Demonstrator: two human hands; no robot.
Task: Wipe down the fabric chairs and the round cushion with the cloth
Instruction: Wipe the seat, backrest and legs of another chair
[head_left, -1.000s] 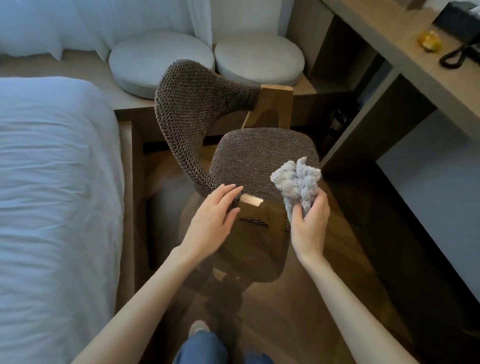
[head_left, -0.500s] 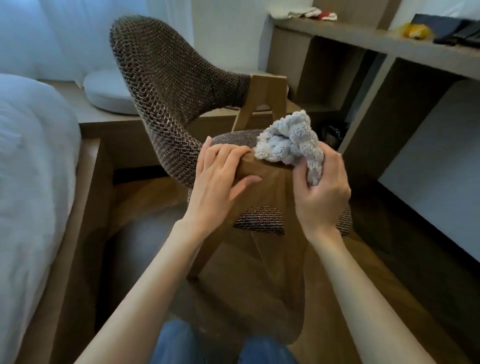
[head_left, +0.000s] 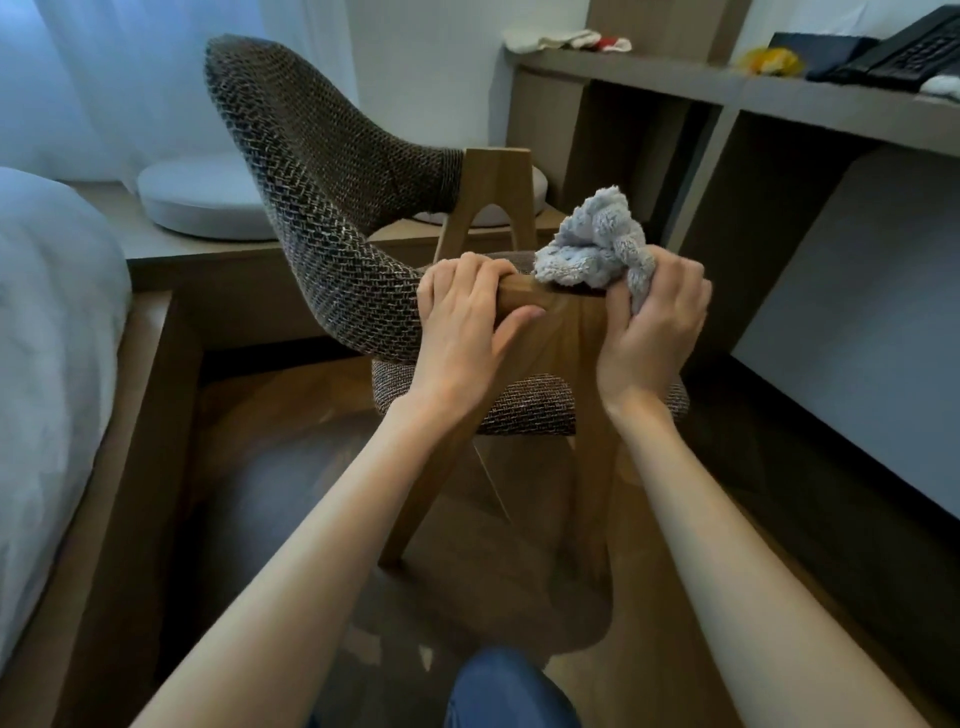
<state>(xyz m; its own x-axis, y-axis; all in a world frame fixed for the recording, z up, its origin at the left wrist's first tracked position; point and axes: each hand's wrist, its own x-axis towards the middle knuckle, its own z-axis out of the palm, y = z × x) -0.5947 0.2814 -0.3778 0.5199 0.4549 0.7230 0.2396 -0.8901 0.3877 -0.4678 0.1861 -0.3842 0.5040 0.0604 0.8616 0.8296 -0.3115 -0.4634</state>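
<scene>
- While the left hand (head_left: 462, 322) gripped the top of the chair's near wooden leg frame (head_left: 550, 332), its fingers (head_left: 475, 275) curled over the upper edge and its thumb lay across the near face of the wood.
- The right hand (head_left: 654, 332) was closed around a bunched pale blue cloth (head_left: 597, 249), fingers wrapped tight on the lower part of it, with the loose fluffy bulk spilling up and to the left.
- That bulk of cloth rested on the top of the wooden frame, just beside the left hand's fingertips and at the near edge of the seat.
- The fabric chair (head_left: 322, 208) stood directly ahead, its woven brown backrest curving up and away to the left, and its seat (head_left: 524, 405) showing below and between the two wrists.
- A second wooden leg frame (head_left: 493, 197) rose at the far side of the seat.
- A round pale cushion (head_left: 202, 202) lay on a low platform (head_left: 208, 249) behind the chair, well apart from both hands; part of another showed behind the far leg frame.
- A bed (head_left: 52, 322) with white bedding ran along the left.
- The counter (head_left: 779, 98) on the right carried a dark telephone (head_left: 914, 52), a yellow object (head_left: 769, 60) and some folded pale items (head_left: 561, 39) farther back.
- The floor (head_left: 311, 467) was dark wood, and a knee in blue denim (head_left: 509, 691) showed at the bottom edge.
</scene>
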